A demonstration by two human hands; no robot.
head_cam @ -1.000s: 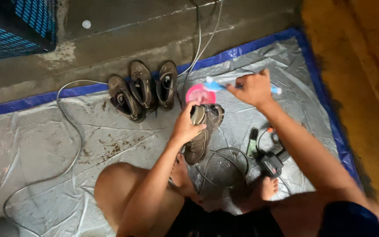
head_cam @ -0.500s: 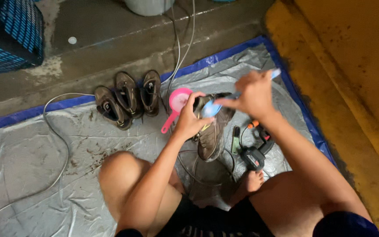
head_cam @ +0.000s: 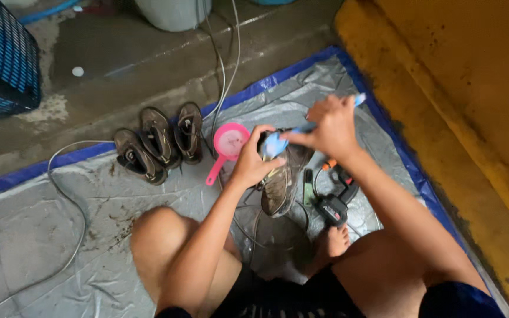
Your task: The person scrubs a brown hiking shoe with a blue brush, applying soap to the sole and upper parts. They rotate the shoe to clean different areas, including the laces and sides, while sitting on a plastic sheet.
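Note:
My left hand (head_cam: pixel 253 162) grips a muddy brown shoe (head_cam: pixel 283 182) by its opening and holds it tilted above the tarp. My right hand (head_cam: pixel 329 125) is closed around a light-blue brush (head_cam: pixel 278 141); the brush head rests at the shoe's top edge, and the handle tip sticks out behind my fingers. A pink scoop (head_cam: pixel 227 145) lies just left of the shoe. I sit on the tarp with my bare knees and one foot (head_cam: pixel 334 241) visible below the shoe.
Three more dirty shoes (head_cam: pixel 157 140) stand in a row at the tarp's (head_cam: pixel 42 235) far edge. A black-and-orange power tool (head_cam: pixel 336 197) lies near my foot. Cables run across tarp and concrete. A blue crate (head_cam: pixel 1 65) is top left, a bucket (head_cam: pixel 175 12) at the top, a yellow wall on the right.
My right hand has brought the brush from beside the scoop down onto the shoe's top. The view has shifted slightly; my left hand keeps holding the shoe.

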